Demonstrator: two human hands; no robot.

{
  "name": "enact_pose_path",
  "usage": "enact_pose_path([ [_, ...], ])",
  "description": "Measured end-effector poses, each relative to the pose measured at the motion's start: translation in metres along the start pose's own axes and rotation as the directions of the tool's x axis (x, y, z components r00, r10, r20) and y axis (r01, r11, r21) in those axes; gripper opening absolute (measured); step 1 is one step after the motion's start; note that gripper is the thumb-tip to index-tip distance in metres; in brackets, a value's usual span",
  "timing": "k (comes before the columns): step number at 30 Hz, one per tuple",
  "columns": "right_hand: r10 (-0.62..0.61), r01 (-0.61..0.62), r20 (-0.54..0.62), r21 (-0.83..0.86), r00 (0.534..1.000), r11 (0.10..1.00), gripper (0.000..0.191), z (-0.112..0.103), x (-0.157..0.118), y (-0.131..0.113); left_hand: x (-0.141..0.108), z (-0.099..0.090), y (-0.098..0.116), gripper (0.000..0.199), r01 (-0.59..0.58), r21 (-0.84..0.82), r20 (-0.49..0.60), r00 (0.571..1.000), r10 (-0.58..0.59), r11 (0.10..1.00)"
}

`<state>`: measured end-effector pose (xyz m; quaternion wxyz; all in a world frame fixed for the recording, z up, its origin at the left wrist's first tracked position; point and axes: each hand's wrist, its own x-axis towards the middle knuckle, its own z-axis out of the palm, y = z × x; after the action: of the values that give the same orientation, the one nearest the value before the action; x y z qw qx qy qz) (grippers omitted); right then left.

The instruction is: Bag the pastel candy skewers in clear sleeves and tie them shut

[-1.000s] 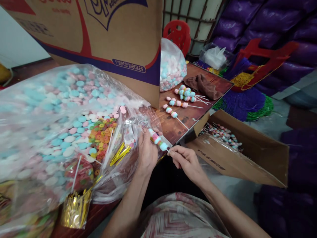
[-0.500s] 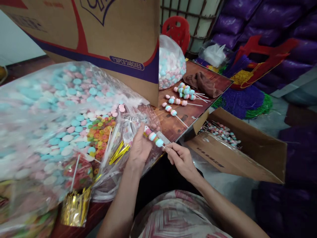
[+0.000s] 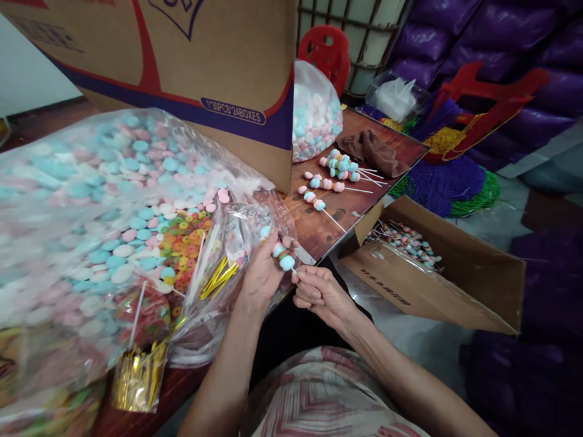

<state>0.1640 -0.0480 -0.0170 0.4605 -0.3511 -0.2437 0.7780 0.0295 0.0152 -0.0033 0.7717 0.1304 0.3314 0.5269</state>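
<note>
A marshmallow skewer [image 3: 286, 263] with blue, pink and white pieces lies across my left hand [image 3: 263, 270], whose fingers and thumb are closed around it. A blue piece shows above the thumb, at the far end. My right hand [image 3: 321, 292] pinches the skewer's lower end by the white stick, just below the marshmallows. Left of the hands are a clear plastic bag [image 3: 243, 227], gold twist ties [image 3: 219, 279] and ring-shaped gummies [image 3: 191, 240]. Finished-looking skewers [image 3: 339, 165] lie on the table beyond the hands.
A big open bag of marshmallows [image 3: 122, 158] covers the table's left side. Behind it stands a large cardboard box [image 3: 191, 73]. An open carton [image 3: 387, 282] with several wrapped pieces sits low on the right. A brown cloth [image 3: 371, 152] lies by the table's far edge.
My right hand has shifted slightly left, its fingers curled more tightly. The skewer has moved a little left and turned steeper in my left hand.
</note>
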Motion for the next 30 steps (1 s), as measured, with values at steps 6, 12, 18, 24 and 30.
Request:
enact_pose_path([
  [6,-0.054,0.053,-0.022,-0.06,0.998,0.997,0.035,-0.003,-0.001,-0.004,-0.006,0.003,0.012,0.018,-0.012,0.135,0.011,1.0,0.011,0.991],
  [12,-0.114,0.111,-0.028,-0.086,0.993,0.99,0.03,0.001,0.001,0.002,-0.003,0.015,0.032,0.038,-0.109,0.071,-0.093,0.989,0.115,0.991],
  [18,-0.021,0.016,0.073,0.069,0.997,0.998,0.022,-0.001,-0.005,0.0,0.008,0.009,0.029,0.027,-0.165,-0.022,-0.17,0.973,0.159,0.986],
  [24,0.119,-0.156,0.171,0.225,0.978,0.962,0.016,-0.008,-0.006,-0.006,0.01,0.005,0.024,0.025,-0.142,0.004,-0.121,0.982,0.141,0.99],
  [30,-0.017,0.017,-0.005,0.025,1.0,1.0,0.021,-0.003,-0.003,-0.001,0.003,0.01,0.025,0.025,-0.053,0.021,-0.092,0.994,0.055,0.998],
])
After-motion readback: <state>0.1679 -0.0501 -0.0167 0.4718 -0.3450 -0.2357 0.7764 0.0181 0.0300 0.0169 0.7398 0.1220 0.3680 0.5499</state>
